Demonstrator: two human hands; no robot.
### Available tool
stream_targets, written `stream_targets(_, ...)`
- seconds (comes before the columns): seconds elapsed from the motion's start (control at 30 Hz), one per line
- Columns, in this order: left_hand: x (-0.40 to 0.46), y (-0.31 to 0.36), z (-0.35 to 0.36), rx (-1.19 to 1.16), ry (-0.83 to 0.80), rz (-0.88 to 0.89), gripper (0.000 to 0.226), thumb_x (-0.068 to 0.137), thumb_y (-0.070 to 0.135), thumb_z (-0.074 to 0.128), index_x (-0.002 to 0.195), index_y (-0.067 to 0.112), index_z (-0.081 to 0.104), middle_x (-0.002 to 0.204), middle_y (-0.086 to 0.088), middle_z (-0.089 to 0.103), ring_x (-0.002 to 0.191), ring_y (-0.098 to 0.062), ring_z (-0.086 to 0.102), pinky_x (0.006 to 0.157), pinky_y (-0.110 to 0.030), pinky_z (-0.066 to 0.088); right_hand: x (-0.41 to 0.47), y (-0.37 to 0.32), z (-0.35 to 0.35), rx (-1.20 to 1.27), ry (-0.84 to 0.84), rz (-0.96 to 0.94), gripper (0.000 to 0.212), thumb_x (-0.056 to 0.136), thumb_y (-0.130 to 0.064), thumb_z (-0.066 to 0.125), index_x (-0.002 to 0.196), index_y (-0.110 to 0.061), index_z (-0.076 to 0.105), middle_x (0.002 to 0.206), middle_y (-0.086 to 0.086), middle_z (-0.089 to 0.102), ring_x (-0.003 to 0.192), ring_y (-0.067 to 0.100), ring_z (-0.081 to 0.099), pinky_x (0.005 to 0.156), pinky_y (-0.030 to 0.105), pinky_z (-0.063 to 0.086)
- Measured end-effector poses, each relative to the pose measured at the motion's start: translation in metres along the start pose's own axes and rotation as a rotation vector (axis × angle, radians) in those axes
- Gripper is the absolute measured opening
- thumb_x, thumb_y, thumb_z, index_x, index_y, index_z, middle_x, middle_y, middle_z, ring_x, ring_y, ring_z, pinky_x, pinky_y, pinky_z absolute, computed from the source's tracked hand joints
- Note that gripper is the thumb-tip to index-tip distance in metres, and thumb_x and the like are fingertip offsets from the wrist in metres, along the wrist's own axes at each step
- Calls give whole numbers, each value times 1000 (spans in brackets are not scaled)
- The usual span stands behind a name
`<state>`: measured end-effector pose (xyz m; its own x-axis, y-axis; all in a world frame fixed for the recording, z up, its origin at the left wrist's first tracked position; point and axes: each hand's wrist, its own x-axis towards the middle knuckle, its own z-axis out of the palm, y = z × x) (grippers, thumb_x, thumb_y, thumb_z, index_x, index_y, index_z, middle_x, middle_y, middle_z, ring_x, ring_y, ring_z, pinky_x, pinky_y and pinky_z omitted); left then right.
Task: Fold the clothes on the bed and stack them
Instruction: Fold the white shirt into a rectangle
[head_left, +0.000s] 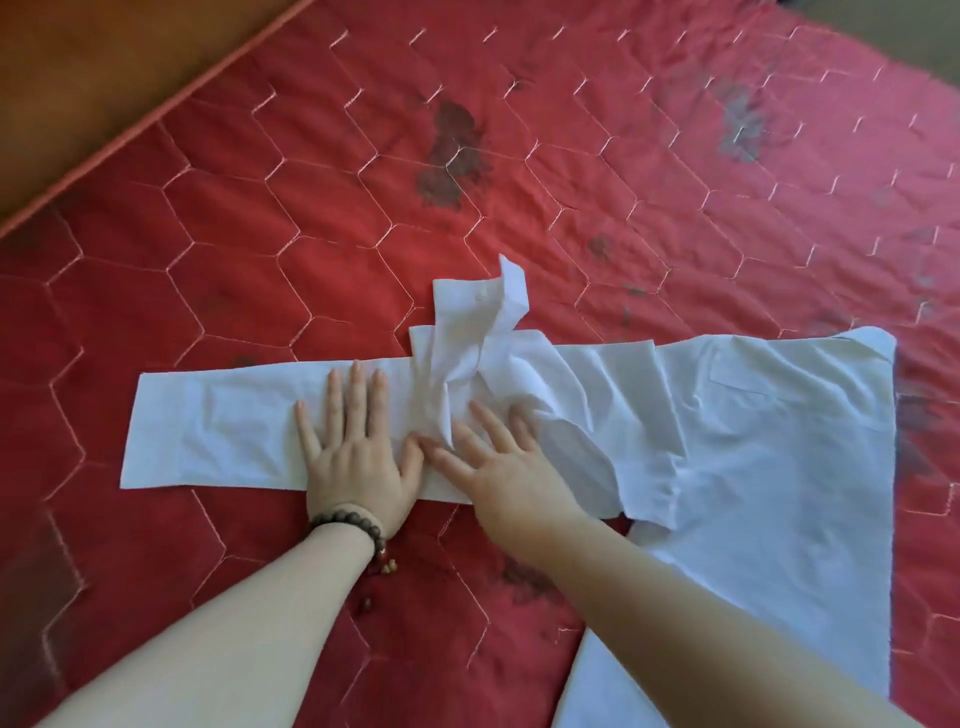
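Note:
A white shirt (753, 441) lies spread on the red quilted bed cover (311, 208). One long sleeve stretches flat to the left, and a second cuff with a button sticks up near the middle, above a crumpled patch. My left hand (353, 457), with a bead bracelet on the wrist, presses flat on the sleeve with straight fingers. My right hand (498, 462) lies flat beside it on the crumpled cloth, fingers spread. The two hands almost touch at the thumbs.
The bed's edge (156, 111) runs diagonally at the upper left, with an orange-brown floor beyond it. Dark flower prints mark the cover. The shirt's body reaches down to the lower right of the view.

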<state>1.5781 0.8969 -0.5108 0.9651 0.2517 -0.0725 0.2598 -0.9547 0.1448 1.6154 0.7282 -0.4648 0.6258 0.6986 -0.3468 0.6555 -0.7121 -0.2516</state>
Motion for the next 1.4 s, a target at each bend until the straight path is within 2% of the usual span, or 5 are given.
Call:
stream_targets(0.37, 46, 40, -40, -484, 66, 88, 55, 89, 46, 54, 122, 2, 56, 133, -13, 53, 132, -30, 40, 110, -39, 28, -9, -46, 36, 355, 252, 225, 89, 74, 8, 39, 155, -12, 7, 159, -1, 23, 149, 11, 7, 119, 32, -7)
stream_targets(0.67, 82, 50, -52, -533, -252, -402, 15, 81, 27, 62, 71, 16, 60, 92, -6, 68, 94, -30, 62, 89, -38, 47, -9, -47, 28, 224, 89, 197, 83, 86, -1, 42, 154, -19, 0, 162, -4, -4, 148, 14, -10, 119, 42, -10)
stream_targets(0.87, 44, -10, -62, -913, 112, -528, 22, 86, 13, 55, 71, 14, 39, 64, 4, 41, 57, -14, 41, 50, -22, 30, -10, -55, 24, 138, 71, 231, 83, 86, 0, 37, 154, -20, -5, 162, -3, -7, 149, 15, -8, 116, 40, -14)
stream_targets(1.13, -6, -105, -66, -1665, 176, -1050, 29, 81, 1, 65, 109, -1, 61, 99, -10, 69, 86, -24, 70, 79, -42, 59, -5, -65, 25, 138, 49, 103, 64, 95, -9, 35, 154, -24, 15, 162, -8, 7, 149, 14, 1, 118, 32, -8)
stream_targets(1.4, 4, -173, -72, -1177, 154, -966, 13, 65, 27, 66, 75, 20, 70, 86, -9, 73, 85, -33, 71, 78, -50, 59, -16, -61, 15, 104, 368, 255, 53, 97, -16, 48, 149, -16, 35, 159, 9, 20, 148, 24, 12, 121, 48, 7)
